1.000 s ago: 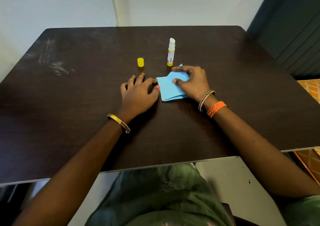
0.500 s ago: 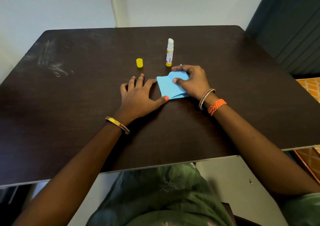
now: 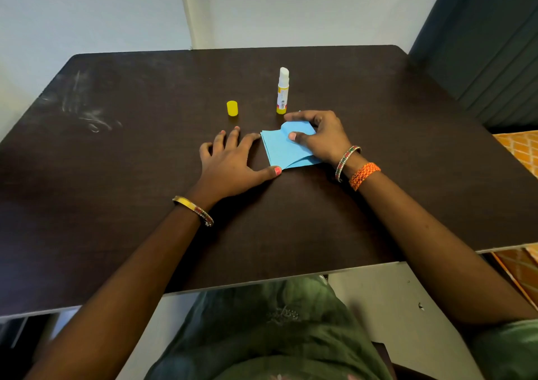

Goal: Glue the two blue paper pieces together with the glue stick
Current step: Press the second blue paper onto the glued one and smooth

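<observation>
Two blue paper pieces [image 3: 283,151] lie stacked on the dark table, the upper one slightly lifted along its right and far edges. My right hand [image 3: 323,137] rests on the stack, thumb pressing the top sheet and fingers curled over the far corner. My left hand [image 3: 233,164] lies flat on the table just left of the paper, its thumb tip touching the near left corner. The uncapped glue stick [image 3: 282,91] stands upright just beyond the paper. Its yellow cap [image 3: 232,108] stands to the left of it.
The dark wooden table [image 3: 116,175] carries whitish scuff marks [image 3: 87,111] at the far left. A dark padded surface [image 3: 489,44] rises at the right beyond the table. An orange patterned fabric [image 3: 518,152] shows past the right edge.
My left thumb slid from the paper's far left corner down to its near left corner. My right hand stayed on the paper, and the top sheet's far edge now curls up a little.
</observation>
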